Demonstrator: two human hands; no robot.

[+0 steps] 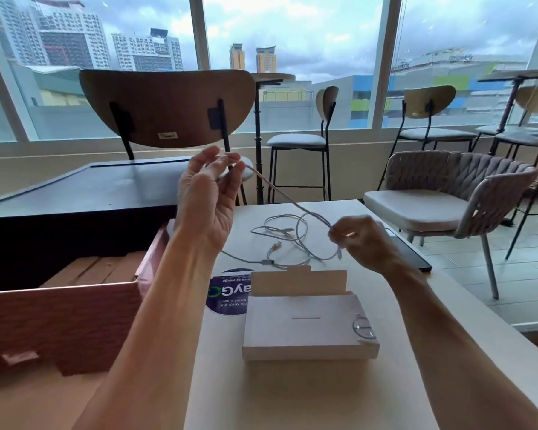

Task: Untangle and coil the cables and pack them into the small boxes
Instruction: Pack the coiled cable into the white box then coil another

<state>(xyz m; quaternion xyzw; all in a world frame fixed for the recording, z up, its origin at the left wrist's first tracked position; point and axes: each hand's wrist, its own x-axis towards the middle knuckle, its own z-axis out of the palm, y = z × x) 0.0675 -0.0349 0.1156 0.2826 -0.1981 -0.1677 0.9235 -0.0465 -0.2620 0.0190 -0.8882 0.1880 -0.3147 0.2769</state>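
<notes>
Tall windows with a cloudy city skyline run behind you, and a curved wooden chair back (168, 107) on thin black posts stands across the smooth, pale beige table (292, 398).

Your left hand (205, 206) is raised above the table's far edge, palm turned towards you. Its thumb and fingertips are pressed together on one end of a thin, pale braided cable (280, 193). From that pinch the cable runs taut, down and to the right, to your right hand (364, 240). That hand sits lower and nearer the table, with its fingers curled in and nipping the strand at their tips.

Below and between your hands, the tangle (292, 240) lies flat on the table in loose, overlapping round loops. A small metallic plug and a short grey block show among them. Whether the stretched strand joins these loops is hard to tell.

Just nearer you than the tangle is a small box (305, 324) of matte white card. It is flat and rectangular, with a thin slot in its top and a tan cardboard flap standing upright at its far edge. A clear round seal (364, 327) sits at its right corner. A glossy purple round sticker (222, 294) with white lettering lies partly under the box's left side.

To your left is a large pinkish cardboard carton (59, 318) with a ribbed texture, open at the top. A flat dark slab (413, 252) lies at the table's right edge, just beyond your right wrist. Past it stands a woven rope armchair (460, 187) with a pale cushion.
</notes>
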